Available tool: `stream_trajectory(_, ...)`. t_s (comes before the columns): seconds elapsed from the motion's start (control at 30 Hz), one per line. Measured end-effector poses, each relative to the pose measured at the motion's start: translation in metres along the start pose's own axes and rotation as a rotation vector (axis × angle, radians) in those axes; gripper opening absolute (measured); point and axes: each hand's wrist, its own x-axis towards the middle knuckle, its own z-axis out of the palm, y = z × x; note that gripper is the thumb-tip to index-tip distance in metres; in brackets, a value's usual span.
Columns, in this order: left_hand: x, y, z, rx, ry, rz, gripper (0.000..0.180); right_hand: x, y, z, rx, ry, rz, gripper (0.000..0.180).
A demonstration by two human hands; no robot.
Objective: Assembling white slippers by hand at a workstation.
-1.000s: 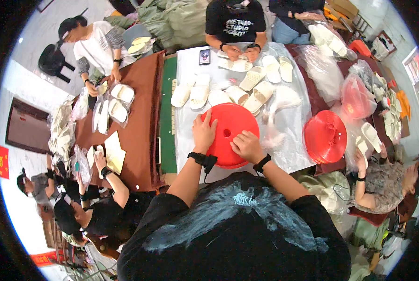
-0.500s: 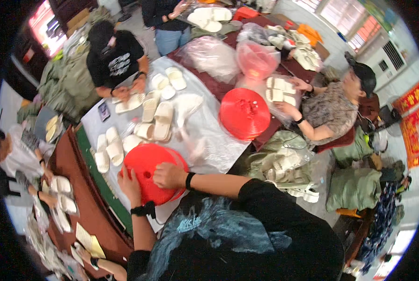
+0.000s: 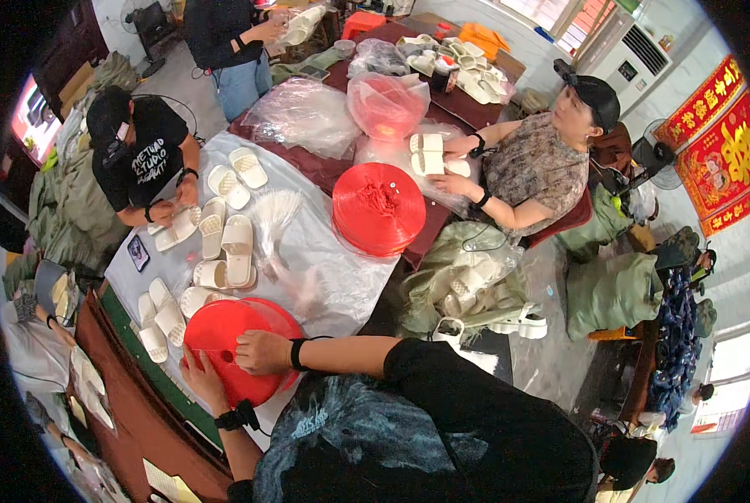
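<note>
A red round roll [image 3: 262, 318] with a small dark hole in its middle lies on the near part of the sheet-covered table. My left hand [image 3: 205, 379] rests against its left side, fingers stretched upward and apart. On top of the roll, close to the hole, sits my right hand [image 3: 262, 352] with its fingers curled in; what they hold, if anything, is hidden. A faint thin line seems to run between both hands. Cream slippers [image 3: 163, 314] lie just left of the roll, and another pair [image 3: 238, 251] lies beyond it.
A second red roll [image 3: 379, 208] stands farther right, loose strands on top. Across the table, one person [image 3: 144, 155] handles slippers; a person on the right [image 3: 534, 159] holds a pale pair. A phone [image 3: 138, 252] lies near the left edge. Green sacks [image 3: 614, 293] stand at right.
The whole view has swung, so the scene sits farther left in the picture. Both my hands stay on the red roll; my left fingers have shifted slightly along its side.
</note>
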Motion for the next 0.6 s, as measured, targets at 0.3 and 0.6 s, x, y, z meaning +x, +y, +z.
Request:
stream_trajectory(0.3, -0.001, 0.002, -0.004, -0.006, -0.022, -0.005, 0.052, 0.002, -0.003, -0.009, 0.031, -0.020, 0.001, 0.013)
stream_trajectory(0.6, -0.003, 0.000, -0.003, -0.007, -0.039, -0.047, 0.052, 0.003, -0.005, -0.010, 0.083, 0.005, 0.020, 0.013)
